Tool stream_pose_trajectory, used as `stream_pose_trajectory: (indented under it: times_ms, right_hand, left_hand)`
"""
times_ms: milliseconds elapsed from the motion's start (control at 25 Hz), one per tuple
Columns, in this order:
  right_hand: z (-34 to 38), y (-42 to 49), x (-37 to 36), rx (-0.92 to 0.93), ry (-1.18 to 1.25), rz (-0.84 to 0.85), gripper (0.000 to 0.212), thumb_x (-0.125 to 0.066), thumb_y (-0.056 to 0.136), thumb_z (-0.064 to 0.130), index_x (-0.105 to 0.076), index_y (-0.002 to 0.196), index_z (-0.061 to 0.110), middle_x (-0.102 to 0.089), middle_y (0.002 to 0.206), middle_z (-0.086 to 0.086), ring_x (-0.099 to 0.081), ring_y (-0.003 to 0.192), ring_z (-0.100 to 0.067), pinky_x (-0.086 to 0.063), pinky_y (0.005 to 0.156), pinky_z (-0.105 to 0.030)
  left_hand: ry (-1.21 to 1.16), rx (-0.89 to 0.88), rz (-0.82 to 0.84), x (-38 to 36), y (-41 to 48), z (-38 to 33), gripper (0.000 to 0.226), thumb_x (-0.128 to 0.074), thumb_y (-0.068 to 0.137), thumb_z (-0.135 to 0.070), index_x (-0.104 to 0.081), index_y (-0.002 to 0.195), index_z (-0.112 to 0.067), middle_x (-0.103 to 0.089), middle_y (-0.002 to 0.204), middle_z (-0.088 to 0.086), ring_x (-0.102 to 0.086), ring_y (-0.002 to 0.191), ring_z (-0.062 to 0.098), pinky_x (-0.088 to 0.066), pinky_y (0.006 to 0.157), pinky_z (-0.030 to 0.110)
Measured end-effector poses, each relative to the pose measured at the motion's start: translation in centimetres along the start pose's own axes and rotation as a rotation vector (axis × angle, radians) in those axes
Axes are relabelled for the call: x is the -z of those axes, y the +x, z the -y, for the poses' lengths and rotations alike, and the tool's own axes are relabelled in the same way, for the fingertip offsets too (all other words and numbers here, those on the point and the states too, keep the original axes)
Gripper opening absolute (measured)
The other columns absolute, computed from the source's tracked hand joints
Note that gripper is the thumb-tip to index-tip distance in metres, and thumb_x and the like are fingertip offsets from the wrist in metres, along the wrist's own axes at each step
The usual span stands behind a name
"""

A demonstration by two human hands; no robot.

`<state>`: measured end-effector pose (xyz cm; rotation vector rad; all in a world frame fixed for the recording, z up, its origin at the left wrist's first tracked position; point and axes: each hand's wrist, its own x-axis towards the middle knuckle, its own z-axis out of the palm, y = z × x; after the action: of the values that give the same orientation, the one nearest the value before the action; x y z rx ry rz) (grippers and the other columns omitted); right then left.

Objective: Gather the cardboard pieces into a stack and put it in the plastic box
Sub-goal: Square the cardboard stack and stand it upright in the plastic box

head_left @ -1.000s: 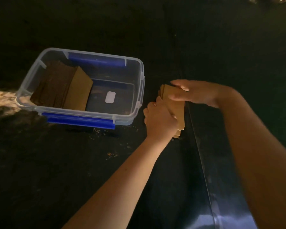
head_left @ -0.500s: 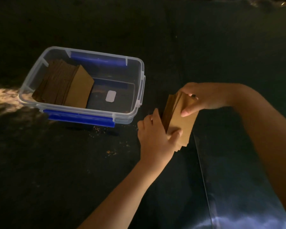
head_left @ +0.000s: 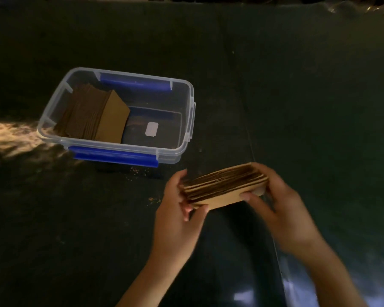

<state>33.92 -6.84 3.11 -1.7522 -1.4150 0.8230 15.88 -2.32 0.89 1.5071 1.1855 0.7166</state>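
The plastic box (head_left: 190, 120) sits on the dark table (head_left: 297, 85), and it is the thing to aim for. Its lid is off. Inside, a pile of cardboard (head_left: 93, 114) leans against the box's far-left end, and the right half of the box floor is bare but for a small white sticker (head_left: 151, 129).

The new stack of cardboard pieces (head_left: 224, 187) is just past the box's near right corner, closer to the person. It looks to be up off the table, though that is hard to tell in the dim light. The left hand (head_left: 177, 209) has its grip shut on the stack's left end, thumb on the near side. The right hand (head_left: 277, 202) has its grip shut on the right end — fingers curled round it.

The piece edges are not quite even yet, so a little squeeze from both ends should square them up. Then it is best to carry the stack over the box's near wall with both hands pressing in, and set it down in the bare right half. If the squeeze goes loose, the middle pieces could slip out — so hold firm until the stack rests on the box floor.
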Motion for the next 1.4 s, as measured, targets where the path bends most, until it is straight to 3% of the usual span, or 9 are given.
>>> stream_pose_trajectory:
  times_ms: [120, 240, 440, 520, 600, 680, 920, 1200, 1400]
  right_hand:
    - [1.8, -0.3, -6.4, -0.005, 0.104, 0.029, 0.052, -0.055, 0.079, 0.037, -0.036, 0.128, 0.043, -0.056, 0.119, 0.016, -0.052, 0.112, 0.004, -0.043, 0.095, -0.015]
    - [3.1, -0.4, -11.5, -0.024, 0.172, 0.026, 0.054, -0.051, 0.085, 0.028, -0.03, 0.132, 0.041, -0.051, 0.127, 0.011, -0.046, 0.117, 0.004, -0.039, 0.1, -0.017]
    - [2.5, -1.2, -13.7, -0.12, 0.109, 0.056, 0.063, -0.039, 0.083, 0.048, -0.01, 0.138, 0.045, -0.036, 0.145, 0.004, -0.029, 0.136, -0.014, -0.031, 0.11, -0.045]
    - [2.2, -1.7, -13.4, -0.116, 0.094, 0.065, 0.069, -0.038, 0.081, 0.048, -0.005, 0.141, 0.041, -0.035, 0.145, 0.009, -0.029, 0.135, -0.006, -0.028, 0.112, -0.031]
    - [2.1, -2.0, -13.3, -0.115, 0.126, 0.045, 0.069, -0.043, 0.084, 0.038, -0.008, 0.143, 0.034, -0.038, 0.136, 0.025, -0.033, 0.125, 0.013, -0.026, 0.101, -0.005]
    - [1.9, -2.1, -13.4, -0.119, 0.159, 0.005, 0.066, -0.048, 0.089, 0.02, -0.012, 0.144, 0.027, -0.032, 0.129, 0.038, -0.032, 0.119, 0.023, -0.024, 0.092, 0.005]
    - [1.5, -1.8, -14.3, -0.102, 0.218, -0.054, 0.066, -0.047, 0.089, 0.004, -0.015, 0.144, 0.022, -0.034, 0.129, 0.039, -0.034, 0.122, 0.018, -0.026, 0.093, 0.003]
    - [1.1, -1.5, -13.5, -0.087, 0.202, -0.032, 0.07, -0.053, 0.086, 0.007, -0.017, 0.143, 0.029, -0.037, 0.124, 0.049, -0.038, 0.122, 0.013, -0.029, 0.095, -0.001]
    - [1.1, -1.3, -12.9, -0.054, 0.156, -0.01, 0.07, -0.054, 0.086, 0.01, -0.018, 0.143, 0.031, -0.04, 0.132, 0.03, -0.039, 0.123, 0.009, -0.03, 0.099, -0.005]
  left_hand:
    - [0.262, -0.054, -0.108, 5.7, -1.1, 1.8, 0.069, -0.067, 0.07, -0.018, -0.029, 0.122, -0.044, -0.055, 0.105, -0.02, -0.049, 0.097, -0.018, -0.036, 0.074, -0.003]
    - [0.373, -0.02, -0.129, 9.8, -1.6, 3.8, 0.073, -0.066, 0.072, -0.02, -0.024, 0.123, -0.05, -0.046, 0.11, -0.017, -0.051, 0.097, -0.012, -0.041, 0.074, 0.005]
    - [0.4, -0.048, 0.009, 11.1, -1.6, 5.4, 0.079, -0.06, 0.077, -0.03, -0.005, 0.126, -0.059, -0.032, 0.117, -0.036, -0.031, 0.108, -0.015, -0.03, 0.083, 0.01]
    - [0.403, -0.088, 0.021, 10.6, -1.7, 5.8, 0.08, -0.058, 0.077, -0.033, -0.002, 0.13, -0.054, -0.031, 0.126, -0.032, -0.023, 0.112, -0.014, -0.024, 0.09, 0.009]
    - [0.391, -0.08, -0.008, 10.2, -1.8, 5.8, 0.08, -0.058, 0.078, -0.032, -0.002, 0.131, -0.051, -0.032, 0.134, -0.021, -0.02, 0.116, -0.013, -0.016, 0.096, 0.005]
    - [0.311, -0.065, -0.016, 10.0, -1.8, 5.9, 0.081, -0.06, 0.078, -0.027, -0.003, 0.131, -0.05, -0.03, 0.138, -0.02, -0.019, 0.122, -0.011, -0.017, 0.101, 0.011]
    - [0.023, -0.008, 0.066, 10.0, -1.7, 5.8, 0.075, -0.057, 0.081, -0.01, -0.012, 0.13, -0.046, -0.03, 0.14, -0.018, -0.034, 0.124, -0.006, -0.029, 0.1, 0.01]
    - [0.096, -0.019, 0.035, 10.0, -1.8, 6.1, 0.069, -0.057, 0.08, -0.011, -0.021, 0.134, -0.034, -0.04, 0.126, -0.026, -0.042, 0.114, -0.011, -0.033, 0.093, 0.006]
    - [0.052, -0.002, 0.049, 9.9, -1.8, 6.2, 0.068, -0.056, 0.081, -0.016, -0.018, 0.132, -0.04, -0.041, 0.127, -0.025, -0.041, 0.116, -0.01, -0.033, 0.095, 0.008]
